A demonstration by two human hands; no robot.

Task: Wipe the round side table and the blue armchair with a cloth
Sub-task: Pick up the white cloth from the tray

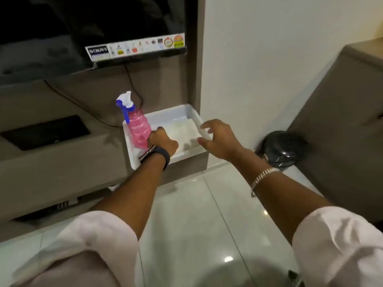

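Two hands out front, nearest first. Sleeves pale, rolled; glossy floor tiles [186,214] below.

Left hand [163,142]: watch on wrist, reaching into white tray [134,160] by base of pink spray bottle [137,129]. Fingers curled down near bottle base and edge of cloth; can't tell if they've clamped on anything.

Right hand [217,137]: bracelet on wrist, hovering over tray's right rim, fingers spread apart, holding nothing.

Cloth [186,129]: white, looks folded, lying flat in tray, right of bottle. Not yet lifted, judging by how it lies.

Tray sits on low tabletop ledge under TV [83,27]; black cable behind bottle. Dark round object [284,148] on floor to right, unclear what.

Side table & armchair: not in view, so wiping not begun.

Risks: left hand close to bottle, a nudge could tip it over. Tray overhangs ledge edge; pressing on front rim could flip it. White cloth on white tray, easy to grab poorly.
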